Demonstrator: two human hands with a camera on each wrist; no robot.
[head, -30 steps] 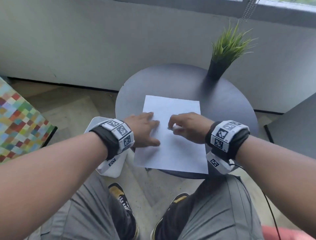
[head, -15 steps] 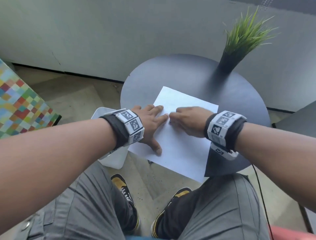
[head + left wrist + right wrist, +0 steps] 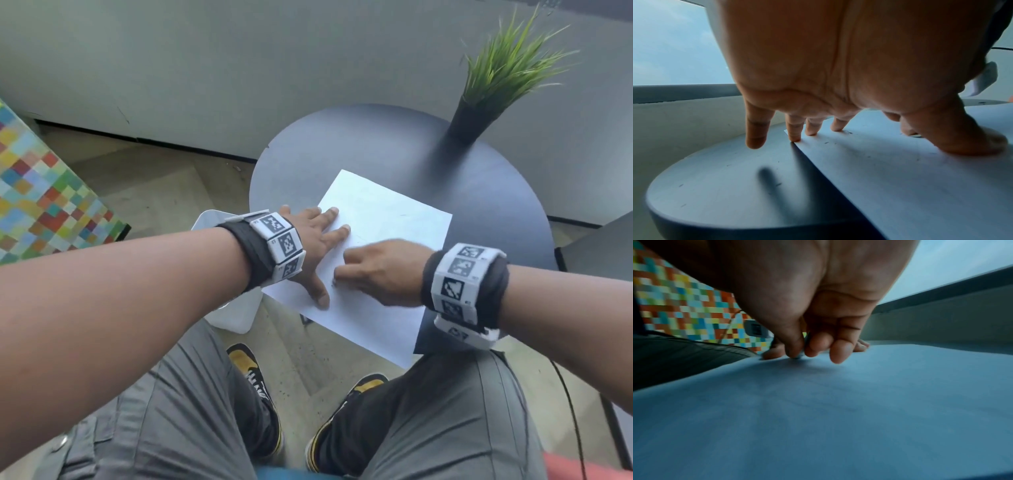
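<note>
Paper (image 3: 387,219): long axis 1–7 o'clock; my L hand (image 3: 315,246), splayed flat, pins its 9 o'clock edge; R hand (image 3: 380,270) curled mid-sheet, contents unclear.

sheet of paper (image 3: 394,219) on round table (image 3: 342,154), near corner past rim | potted plant (image 3: 479,109) on table, behind-right of sheet | left hand (image 3: 317,246) on sheet's left edge | right hand (image 3: 387,270) on sheet, just right of left hand

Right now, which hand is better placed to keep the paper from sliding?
Left. The left hand lies flat, fingers spread, pressing the paper near its left edge. The right hand is curled and seems to pinch a small object, so it looks busy.
</note>
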